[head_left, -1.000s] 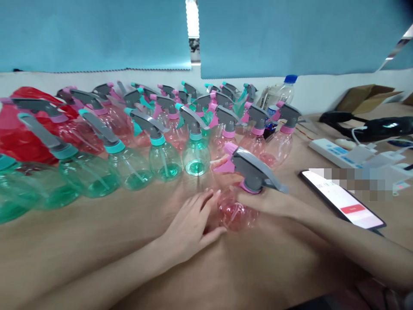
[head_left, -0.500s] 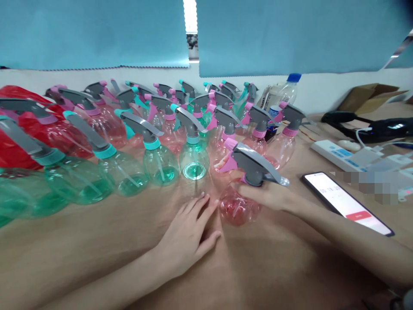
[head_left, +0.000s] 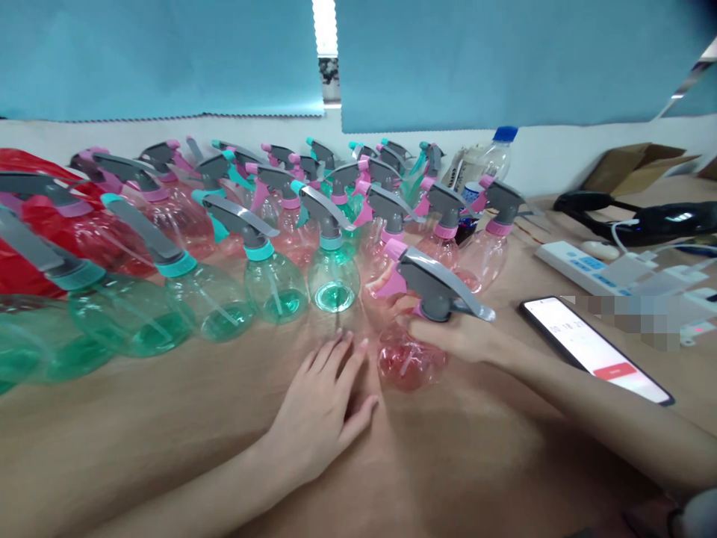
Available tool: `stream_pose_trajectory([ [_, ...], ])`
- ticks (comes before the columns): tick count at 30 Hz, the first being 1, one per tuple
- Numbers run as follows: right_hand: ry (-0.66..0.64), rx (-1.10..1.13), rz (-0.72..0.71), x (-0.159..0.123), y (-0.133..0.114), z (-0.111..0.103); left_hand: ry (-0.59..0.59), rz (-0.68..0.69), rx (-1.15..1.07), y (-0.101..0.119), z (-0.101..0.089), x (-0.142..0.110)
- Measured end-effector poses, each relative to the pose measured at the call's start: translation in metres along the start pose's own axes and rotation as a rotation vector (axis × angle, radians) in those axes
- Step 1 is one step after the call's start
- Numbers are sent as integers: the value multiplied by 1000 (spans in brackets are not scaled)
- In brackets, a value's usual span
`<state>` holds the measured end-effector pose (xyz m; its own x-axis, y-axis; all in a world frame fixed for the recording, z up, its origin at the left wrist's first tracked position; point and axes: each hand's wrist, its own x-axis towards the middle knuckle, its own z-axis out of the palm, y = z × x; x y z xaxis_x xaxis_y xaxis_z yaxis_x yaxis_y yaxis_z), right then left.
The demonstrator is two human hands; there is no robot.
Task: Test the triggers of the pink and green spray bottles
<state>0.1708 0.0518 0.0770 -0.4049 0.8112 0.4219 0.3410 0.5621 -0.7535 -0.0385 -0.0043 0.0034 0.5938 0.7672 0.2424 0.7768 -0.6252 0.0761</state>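
Observation:
My right hand point(head_left: 442, 332) grips a pink spray bottle point(head_left: 411, 362) around its neck, under the grey and pink trigger head. Some of those fingers are hidden behind the head. The bottle is at the table's middle right, with a little liquid inside. Flat on the table point(head_left: 358, 493), to the left of that bottle, lies my left hand point(head_left: 322, 396) with its fingers stretched out and nothing in it. Just beyond its fingertips stands a green spray bottle point(head_left: 334, 280), and another green spray bottle point(head_left: 274, 291) is beside that one.
Several more green and pink spray bottles fill the back and left. A red plastic bag point(head_left: 25, 254) lies far left. On the right are a phone point(head_left: 597, 347) showing a timer, a power strip point(head_left: 582, 269) with plugs, a black device point(head_left: 666, 224) and a cardboard box point(head_left: 632, 168).
The whole view has shifted slightly, so things appear a little further left. Both hands keep their places, the right one still around the pink spray bottle.

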Motion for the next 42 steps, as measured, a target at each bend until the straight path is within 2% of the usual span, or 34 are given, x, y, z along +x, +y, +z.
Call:
stream_pose_trajectory([
  [4, 17, 173, -23, 0, 4, 2, -38, -29, -5, -3, 3, 0],
  [11, 7, 218, -22, -2, 6, 6, -86, -38, -32, -4, 5, 1],
  [20, 17, 223, -48, -2, 7, 6, -64, -19, -36, -6, 4, 2],
  [29, 39, 165, 21, -2, 7, 5, -61, -6, -32, -5, 2, 3],
  [42, 10, 169, -11, -2, 11, 5, -62, -5, -41, -6, 3, 2],
])
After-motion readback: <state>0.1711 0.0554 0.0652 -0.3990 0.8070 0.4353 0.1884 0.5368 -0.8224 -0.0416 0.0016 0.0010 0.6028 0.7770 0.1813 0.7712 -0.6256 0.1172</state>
